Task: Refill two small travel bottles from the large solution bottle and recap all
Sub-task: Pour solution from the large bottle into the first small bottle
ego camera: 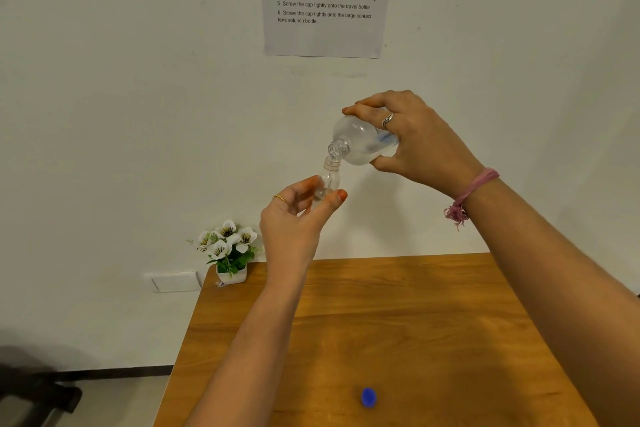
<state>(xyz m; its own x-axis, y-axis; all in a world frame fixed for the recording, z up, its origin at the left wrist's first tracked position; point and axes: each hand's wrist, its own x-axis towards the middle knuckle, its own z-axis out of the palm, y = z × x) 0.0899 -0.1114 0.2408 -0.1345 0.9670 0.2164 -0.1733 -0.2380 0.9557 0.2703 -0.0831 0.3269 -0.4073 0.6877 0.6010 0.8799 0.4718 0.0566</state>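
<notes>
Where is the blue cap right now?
In the head view, the blue cap lies alone on the wooden table near its front edge, below and between the raised forearms.

A glossy clear plastic large solution bottle (360, 142) meets a clear plastic travel bottle (328, 180) above a smooth, grained wooden table (415, 322). A shiny blue plastic cap (368, 397) lies there; matt printed paper sheet (325, 0) hangs behind.

A wooden table (415, 322) is seen; a blue cap (368, 397) and a potted flower (229, 250) are set on it.
</notes>
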